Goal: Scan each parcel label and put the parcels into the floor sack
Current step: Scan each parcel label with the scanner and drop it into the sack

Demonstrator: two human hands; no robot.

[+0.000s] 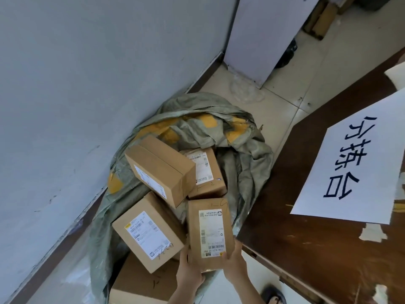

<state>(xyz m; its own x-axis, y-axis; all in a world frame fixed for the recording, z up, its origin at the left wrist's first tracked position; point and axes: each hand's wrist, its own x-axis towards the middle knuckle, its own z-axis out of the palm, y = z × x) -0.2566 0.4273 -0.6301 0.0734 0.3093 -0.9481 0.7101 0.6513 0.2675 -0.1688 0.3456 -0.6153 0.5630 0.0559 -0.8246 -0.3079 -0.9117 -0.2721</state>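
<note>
Down in the corner where a pale grey wall [65, 84] meets the beige tiled floor [295, 88], a crumpled grey-green woven sack with yellow patches [241, 139] lies open, with other brown cardboard boxes [160, 170] heaped on it. A tall brown cardboard parcel with a white label [210, 229] is over the sack's near side; the left hand [189, 273] and right hand [234, 257] curl their fingers round its lower end. Rightward, a scuffed dark brown wooden counter [306, 238] carries a white paper sign [355, 161].

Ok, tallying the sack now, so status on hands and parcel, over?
Left hand, right hand both grip one parcel, label up. Parcel at the sack mouth. Other boxes crowd the sack beside it.
</note>
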